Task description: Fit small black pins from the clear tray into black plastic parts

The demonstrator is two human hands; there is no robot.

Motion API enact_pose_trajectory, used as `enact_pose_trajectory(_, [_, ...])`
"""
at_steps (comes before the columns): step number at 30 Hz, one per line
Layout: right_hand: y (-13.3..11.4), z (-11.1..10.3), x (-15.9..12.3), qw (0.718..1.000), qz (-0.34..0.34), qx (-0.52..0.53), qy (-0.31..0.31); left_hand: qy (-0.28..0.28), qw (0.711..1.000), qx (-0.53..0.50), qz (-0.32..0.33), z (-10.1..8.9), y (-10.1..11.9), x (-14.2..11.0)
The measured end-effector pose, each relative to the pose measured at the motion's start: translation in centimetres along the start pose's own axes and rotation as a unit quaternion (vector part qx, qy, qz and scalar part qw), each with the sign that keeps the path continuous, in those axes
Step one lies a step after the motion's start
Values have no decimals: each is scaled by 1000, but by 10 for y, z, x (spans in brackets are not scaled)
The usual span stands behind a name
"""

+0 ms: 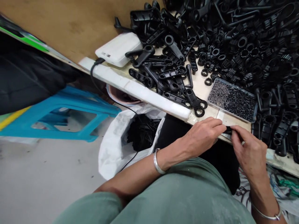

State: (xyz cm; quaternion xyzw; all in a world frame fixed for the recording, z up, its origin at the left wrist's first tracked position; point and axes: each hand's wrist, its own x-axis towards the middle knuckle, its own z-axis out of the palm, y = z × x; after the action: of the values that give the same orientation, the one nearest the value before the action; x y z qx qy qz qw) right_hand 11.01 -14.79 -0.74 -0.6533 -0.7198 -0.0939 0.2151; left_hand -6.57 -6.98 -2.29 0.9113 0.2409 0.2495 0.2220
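Observation:
My left hand (205, 135) and my right hand (249, 149) meet at the front edge of the bench, fingers closed around a small black plastic part (228, 130). Most of that part is hidden by my fingers, so its exact shape does not show. Just beyond my hands lies a clear plastic box (233, 115) with many tiny metal and black pieces in it. Left of the box, black plastic crank-shaped arms (193, 101) lie in a loose pile, several with ring-shaped ends.
Black rings (208, 81) and handles spread across the back and right of the bench. A white power bank (119, 49) with a black cable sits at the left. Below are a white sack (112, 152) holding black parts and a blue plastic stool (58, 116).

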Motion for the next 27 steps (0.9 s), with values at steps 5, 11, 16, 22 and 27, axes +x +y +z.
enact_pose_trajectory(5, [-3,-1,2,999,-8,-45,-15,-6,1000,-11,1,0,-1,0])
enact_pose_trajectory(11, [-29,-8,8,972,-56,-208,-88,25,999,-36,11,4,-3,-3])
enact_pose_trajectory(16, [-42,-6,14,961,-54,-243,-118,48,997,-59,6,4,-6,-5])
enact_pose_trajectory(22, [-4,-2,2,981,137,133,-36,79,995,-57,13,6,-7,-7])
enact_pose_trajectory(27, [-3,-7,-10,866,368,320,112,166,985,-55,16,12,-1,-10])
